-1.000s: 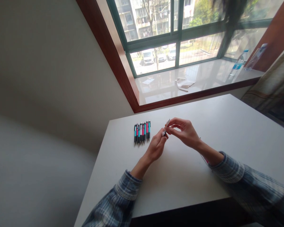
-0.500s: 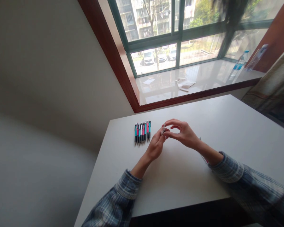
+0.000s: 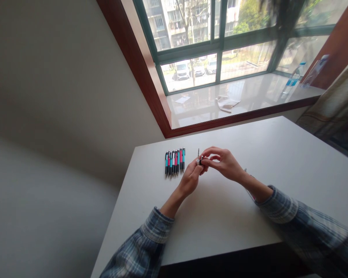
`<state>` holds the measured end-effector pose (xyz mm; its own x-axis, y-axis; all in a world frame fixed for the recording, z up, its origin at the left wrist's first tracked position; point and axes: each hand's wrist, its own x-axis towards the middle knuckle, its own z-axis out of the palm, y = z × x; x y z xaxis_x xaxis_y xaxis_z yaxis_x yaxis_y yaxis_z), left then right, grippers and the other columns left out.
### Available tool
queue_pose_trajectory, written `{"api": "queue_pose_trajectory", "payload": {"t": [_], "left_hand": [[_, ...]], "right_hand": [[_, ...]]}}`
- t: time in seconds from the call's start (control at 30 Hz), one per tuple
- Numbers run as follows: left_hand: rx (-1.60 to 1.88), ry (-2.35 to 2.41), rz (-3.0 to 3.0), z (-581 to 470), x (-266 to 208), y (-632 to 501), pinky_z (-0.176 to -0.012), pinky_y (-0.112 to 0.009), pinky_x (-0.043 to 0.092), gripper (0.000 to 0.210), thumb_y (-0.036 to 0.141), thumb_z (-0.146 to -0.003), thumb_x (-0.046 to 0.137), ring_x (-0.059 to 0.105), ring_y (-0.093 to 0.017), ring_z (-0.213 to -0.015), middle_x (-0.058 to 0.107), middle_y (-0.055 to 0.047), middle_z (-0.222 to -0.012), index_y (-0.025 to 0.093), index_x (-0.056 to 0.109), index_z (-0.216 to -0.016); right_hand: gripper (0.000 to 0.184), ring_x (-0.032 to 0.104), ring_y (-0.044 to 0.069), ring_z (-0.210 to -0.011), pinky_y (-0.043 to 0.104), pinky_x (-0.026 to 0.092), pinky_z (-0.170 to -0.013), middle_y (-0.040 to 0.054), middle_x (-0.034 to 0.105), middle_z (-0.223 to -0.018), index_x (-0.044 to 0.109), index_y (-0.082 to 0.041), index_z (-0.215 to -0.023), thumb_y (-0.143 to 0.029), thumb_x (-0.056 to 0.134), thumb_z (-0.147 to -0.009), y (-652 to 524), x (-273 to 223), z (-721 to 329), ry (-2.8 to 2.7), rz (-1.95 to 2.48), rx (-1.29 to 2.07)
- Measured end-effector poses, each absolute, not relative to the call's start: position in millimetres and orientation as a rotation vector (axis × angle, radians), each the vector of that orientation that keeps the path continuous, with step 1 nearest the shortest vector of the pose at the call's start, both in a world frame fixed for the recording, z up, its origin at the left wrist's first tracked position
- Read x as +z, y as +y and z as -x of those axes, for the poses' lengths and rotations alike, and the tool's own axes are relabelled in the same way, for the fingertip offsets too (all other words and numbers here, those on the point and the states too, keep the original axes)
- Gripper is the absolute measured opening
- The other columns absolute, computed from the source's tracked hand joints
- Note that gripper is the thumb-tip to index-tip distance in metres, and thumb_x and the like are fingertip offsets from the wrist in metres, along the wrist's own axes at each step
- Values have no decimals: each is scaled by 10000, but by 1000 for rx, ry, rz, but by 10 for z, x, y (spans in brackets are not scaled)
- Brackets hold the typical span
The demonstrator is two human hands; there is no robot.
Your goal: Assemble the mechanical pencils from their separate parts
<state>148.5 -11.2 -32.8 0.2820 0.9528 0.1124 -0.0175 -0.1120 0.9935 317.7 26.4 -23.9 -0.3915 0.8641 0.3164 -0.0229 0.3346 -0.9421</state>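
My left hand [image 3: 190, 179] is closed around a white pen part [image 3: 198, 161], with a thin rod like a refill [image 3: 198, 153] standing up out of it. Thumb and fingers of my right hand [image 3: 227, 164] pinch a small dark and silver pen piece [image 3: 202, 158] right beside that part; its exact shape is too small to tell. To the left of both hands, several click pens [image 3: 174, 162] in teal, red and white with black grips lie in a tight row. Under my right forearm, another slender pen-like item [image 3: 251, 194] is mostly hidden.
The white table [image 3: 150, 200] meets a wall on the left and a red-brown window frame [image 3: 197, 131] behind. On the sill lie a crumpled cloth [image 3: 227, 103] and a paper [image 3: 182, 99]. Plastic bottles [image 3: 294, 79] stand at the right, near a curtain [image 3: 330, 104].
The thin rod now shows upright above my left hand. My right fingertips have come closer together and lower, with a dark and silver piece visible between them. The row of pens is unchanged.
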Motion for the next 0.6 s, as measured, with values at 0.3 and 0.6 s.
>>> {"api": "queue_pose_trajectory", "payload": {"t": [0.3,0.6], "left_hand": [[1032,1003,-1415,-1417,-403,-114,-671,-287,390,309,241,-939,431,509,-146,-727,610,-36,-856,140,583,-1189],[916,987,-1473,-1379,-517,-157,-607,-267,325,206,259,-984,427,365,-120,-614,425,46,-686,166,578,-1089]], "right_hand": [[269,736,199,-889,349,613,-826,56,771,-981,749,-218,-1040,-408,812,-861,372,-159,-3278,-1339,726,1175],[274,742,190,-882,342,628,-812,43,776,-965,765,-240,-1058,-409,825,-852,403,-143,-3290,-1236,697,1140]]}}
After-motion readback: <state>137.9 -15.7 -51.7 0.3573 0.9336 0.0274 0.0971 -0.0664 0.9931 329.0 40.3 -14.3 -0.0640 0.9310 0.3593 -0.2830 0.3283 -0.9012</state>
